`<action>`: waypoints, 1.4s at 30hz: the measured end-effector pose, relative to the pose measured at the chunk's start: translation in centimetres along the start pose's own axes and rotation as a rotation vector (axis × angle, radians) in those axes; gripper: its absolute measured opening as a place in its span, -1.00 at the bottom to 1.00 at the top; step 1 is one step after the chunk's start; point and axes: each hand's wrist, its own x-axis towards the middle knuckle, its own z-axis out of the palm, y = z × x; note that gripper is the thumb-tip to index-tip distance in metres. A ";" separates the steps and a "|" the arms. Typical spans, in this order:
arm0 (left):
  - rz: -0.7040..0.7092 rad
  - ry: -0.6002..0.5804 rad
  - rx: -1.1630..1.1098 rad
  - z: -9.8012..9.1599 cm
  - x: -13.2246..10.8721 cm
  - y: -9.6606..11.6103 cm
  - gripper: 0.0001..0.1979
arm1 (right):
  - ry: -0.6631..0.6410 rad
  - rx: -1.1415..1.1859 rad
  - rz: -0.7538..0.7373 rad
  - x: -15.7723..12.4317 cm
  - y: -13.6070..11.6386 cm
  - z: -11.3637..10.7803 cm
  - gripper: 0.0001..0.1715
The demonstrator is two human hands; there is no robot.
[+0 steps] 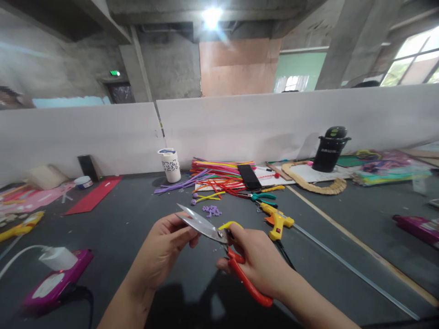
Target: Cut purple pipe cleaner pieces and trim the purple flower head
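My right hand (259,258) is wrapped round the red-handled scissors (206,227), their blades parted and pointing left. A bent yellow piece (230,225), perhaps a pipe cleaner, shows by the right thumb and the scissors' pivot. Beside the blades, my left hand (166,244) has its thumb and fingers pinched together; what they hold, if anything, I cannot make out. Beyond the blades lies a small heap of short purple pieces (211,210). Farther back are yellow stems (211,197) with purple balls at their ends.
Coloured pipe cleaners (222,169) lie under a black phone (249,177). To the right are teal-handled pliers (262,198), a yellow glue gun (277,220) with a long glue stick, and a black bottle (329,151). A white cup (169,165) and purple power strip (60,281) stand left.
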 end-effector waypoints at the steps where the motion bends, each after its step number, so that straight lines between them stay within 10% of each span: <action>1: 0.000 -0.009 0.001 0.0 0.0 0.0 -0.92 | 0.001 -0.002 0.001 0.0 0.1 0.0 -0.55; 9: -0.032 -0.027 0.041 -0.1 -0.1 0.3 -0.96 | 0.012 0.070 0.051 0.2 0.3 0.0 -0.58; 23: -0.169 -0.207 0.126 1.5 0.1 -1.4 -0.93 | -0.043 1.020 0.322 1.6 -0.7 -0.6 -0.87; 42: -0.249 -0.243 0.296 1.7 0.2 -1.8 -0.95 | -0.126 1.005 0.336 1.4 -0.6 -0.6 -0.93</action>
